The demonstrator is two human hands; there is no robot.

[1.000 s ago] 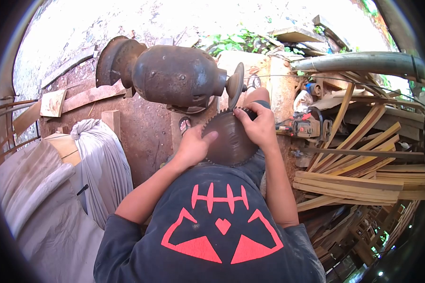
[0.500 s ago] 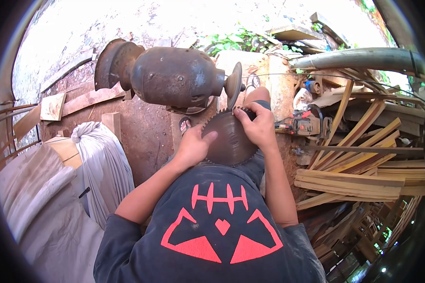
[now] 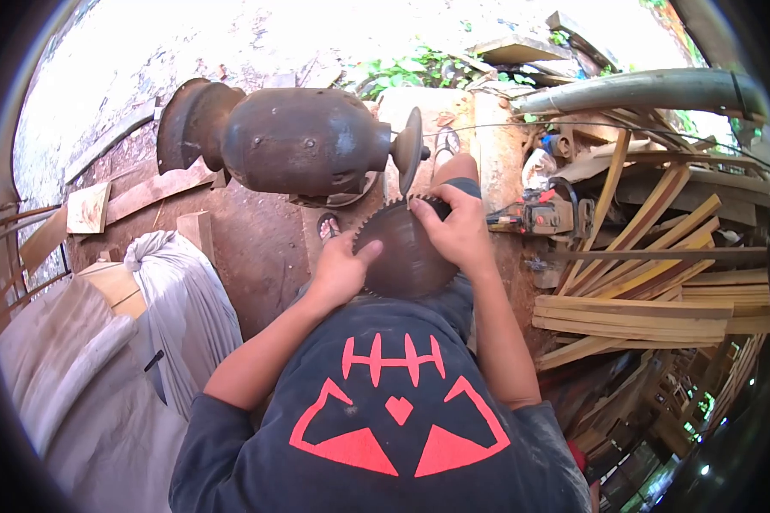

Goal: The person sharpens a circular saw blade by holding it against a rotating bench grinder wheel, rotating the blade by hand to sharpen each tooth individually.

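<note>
A dark, toothed circular saw blade is held flat in front of my chest. My left hand grips its left edge, thumb on the face. My right hand holds the upper right rim, fingers curled over the teeth. The blade's top teeth sit against the thin grinding disc on the end of a rusty bench grinder motor, just above the hands.
A stack of wooden slats lies to the right, with a chainsaw beside it. A tied grey sack and cloth-covered mound are at left. A sandalled foot shows below the motor. A large pipe runs upper right.
The whole view has shifted slightly left and up; both hands keep the same grip on the blade against the disc.
</note>
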